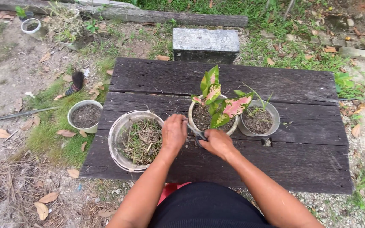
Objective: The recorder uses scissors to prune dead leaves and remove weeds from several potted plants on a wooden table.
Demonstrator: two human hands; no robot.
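A pair of scissors (198, 135) is gripped in the right hand (218, 142), closed round the handles, blades pointed at the rim of the pot (193, 123) holding a pink-and-green leafed plant (220, 101). Just left of it, the left hand (174, 131) is curled; whether anything is pinched cannot be told. Trimming at the pot's edge appears to be in hand; a steady, small cut seems called for. Beyond the left hand, a bowl (117, 131) of clippings sits; past the right, a second pot (271, 120).

A garden: grass (47, 135), potted plants (216, 105), wooden table (309, 139)
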